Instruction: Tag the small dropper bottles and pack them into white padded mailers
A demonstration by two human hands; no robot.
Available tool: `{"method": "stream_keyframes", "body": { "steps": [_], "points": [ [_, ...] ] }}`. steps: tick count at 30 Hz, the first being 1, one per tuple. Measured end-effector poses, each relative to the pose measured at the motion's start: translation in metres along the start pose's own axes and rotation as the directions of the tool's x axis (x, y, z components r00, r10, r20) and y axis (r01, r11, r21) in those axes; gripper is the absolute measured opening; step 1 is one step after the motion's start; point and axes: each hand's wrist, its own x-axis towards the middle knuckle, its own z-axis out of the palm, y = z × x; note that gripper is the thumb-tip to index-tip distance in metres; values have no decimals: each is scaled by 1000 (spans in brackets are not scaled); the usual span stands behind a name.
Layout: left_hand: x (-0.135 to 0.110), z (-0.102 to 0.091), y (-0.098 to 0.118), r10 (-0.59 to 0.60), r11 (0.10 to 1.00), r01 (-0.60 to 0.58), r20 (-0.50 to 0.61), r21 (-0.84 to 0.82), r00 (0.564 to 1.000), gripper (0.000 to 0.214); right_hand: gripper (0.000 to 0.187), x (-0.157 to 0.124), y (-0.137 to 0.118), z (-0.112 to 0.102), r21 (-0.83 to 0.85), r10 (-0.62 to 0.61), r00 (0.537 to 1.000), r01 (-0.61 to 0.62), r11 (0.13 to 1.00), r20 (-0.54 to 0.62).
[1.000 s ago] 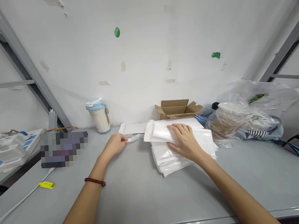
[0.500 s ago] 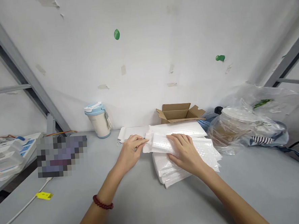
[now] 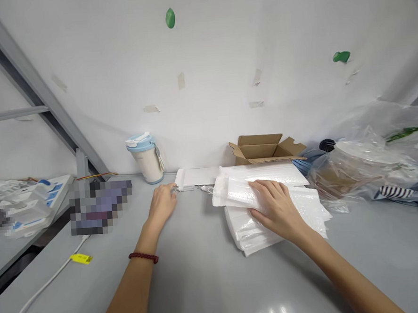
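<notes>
My right hand (image 3: 278, 211) grips a white bubble mailer (image 3: 237, 192), its fingers over the top and its thumb along the near edge. Under it lies a pile of more white bubble mailers (image 3: 256, 236), fanned out on the grey table. My left hand (image 3: 162, 203), wearing a dark red bracelet, rests near the table's back, palm down. Its fingers reach forward, holding nothing that I can see. Just beyond the fingertips are a flat white packet (image 3: 199, 176) and a small white piece with a thin cord (image 3: 187, 188).
An open cardboard box (image 3: 261, 148) stands against the wall behind the mailers. A blue-lidded tumbler (image 3: 147, 160) is at the back left, beside a pixelated item (image 3: 104, 205) with a white cable (image 3: 43, 289). Plastic-wrapped goods (image 3: 351, 171) sit at the right.
My left hand has let go of the mailer's end and moved left to the flat white packet. My right hand keeps its hold on the mailer. The view has shifted slightly.
</notes>
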Motion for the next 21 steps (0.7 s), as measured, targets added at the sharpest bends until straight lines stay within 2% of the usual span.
{"method": "stream_keyframes", "body": {
  "steps": [2, 4, 5, 7, 9, 10, 17, 21],
  "points": [
    [-2, -5, 13, -30, 992, 25, -36, -124, 999, 36, 49, 0, 0, 0, -5, 2, 1000, -3, 1000, -13],
    [-7, -15, 32, -27, 929, 30, 14, -369, 1000, 34, 48, 1, 0, 1, -14, -4, 999, 3, 1000, -32],
    [-10, -20, 41, 28, 868, 19, 88, -496, 996, 36, 48, 1, -1, 1, -19, -8, 999, 7, 1000, -41],
    [-19, -26, 58, 181, 765, 2, 218, -645, 959, 39, 47, 1, -2, 1, -27, -22, 998, 20, 999, -60],
    [-28, -28, 70, 285, 724, -40, 245, -689, 927, 33, 47, 1, -4, 1, -27, -37, 997, 35, 999, -73],
    [-31, -27, 75, 301, 717, -52, 242, -695, 923, 30, 47, 1, -5, 1, -26, -41, 996, 39, 999, -85],
    [-39, -20, 86, 322, 734, -76, 247, -675, 914, 21, 47, 4, -11, 1, -49, -100, 989, 95, 994, -109],
    [-40, -23, 86, 374, 660, -18, 307, -751, 875, 24, 45, 5, -9, 2, -61, -116, 985, 109, 992, -126]
  ]
}}
